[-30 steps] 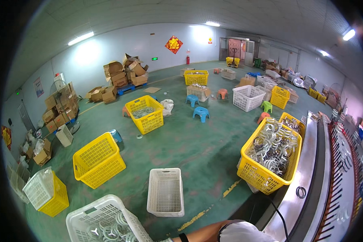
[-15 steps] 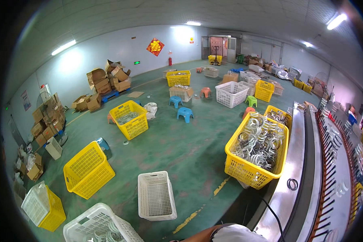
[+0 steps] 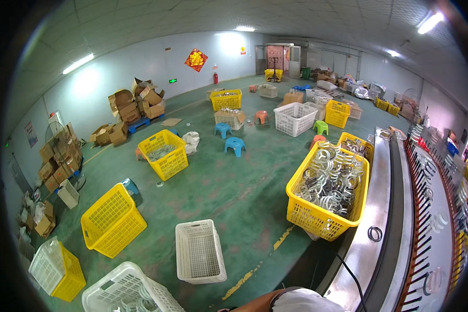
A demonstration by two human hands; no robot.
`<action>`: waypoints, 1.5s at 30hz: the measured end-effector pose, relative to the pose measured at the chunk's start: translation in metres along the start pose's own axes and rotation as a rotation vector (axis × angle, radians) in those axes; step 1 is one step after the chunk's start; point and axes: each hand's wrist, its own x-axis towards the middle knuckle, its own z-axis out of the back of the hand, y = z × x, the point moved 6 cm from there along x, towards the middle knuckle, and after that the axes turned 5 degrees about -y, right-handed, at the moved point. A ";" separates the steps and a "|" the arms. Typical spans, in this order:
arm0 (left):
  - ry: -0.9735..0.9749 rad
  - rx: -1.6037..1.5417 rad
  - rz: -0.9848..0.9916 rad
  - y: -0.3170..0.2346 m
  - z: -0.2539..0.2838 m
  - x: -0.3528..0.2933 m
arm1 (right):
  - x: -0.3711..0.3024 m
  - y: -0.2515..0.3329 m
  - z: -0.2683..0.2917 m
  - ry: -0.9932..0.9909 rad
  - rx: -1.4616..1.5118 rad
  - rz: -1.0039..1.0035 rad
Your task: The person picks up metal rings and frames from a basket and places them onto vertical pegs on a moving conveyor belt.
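Neither of my hands shows. At the lower edge there is a strip of bare skin (image 3: 257, 302) and a fold of white cloth (image 3: 309, 300); whether it is a left or right limb I cannot tell. To its right runs a shiny metal ledge (image 3: 354, 273) with a couple of dark rings (image 3: 374, 234) lying on it. Beyond the ledge, rows of dark pins (image 3: 418, 255) edge a pale surface, with silvery rings (image 3: 433, 281) along them. A yellow crate (image 3: 322, 222) heaped with metal rings (image 3: 333, 179) stands against the ledge.
A white crate (image 3: 200, 255) stands on the green floor, and another white crate (image 3: 158, 292) at lower left holds pale rings. Several yellow crates (image 3: 125, 234), blue stools (image 3: 235, 145) and piled cardboard boxes (image 3: 127, 106) lie farther off. A black cable (image 3: 353, 278) crosses the ledge.
The whole view has shifted slightly, so crates and ledge sit a little farther left. The rings along the pins have moved farther away, more than the ledge has shifted.
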 end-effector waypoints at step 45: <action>-1.918 -1.220 0.476 -0.026 0.066 -0.299 | 0.284 -0.359 -0.259 0.449 -0.704 -0.415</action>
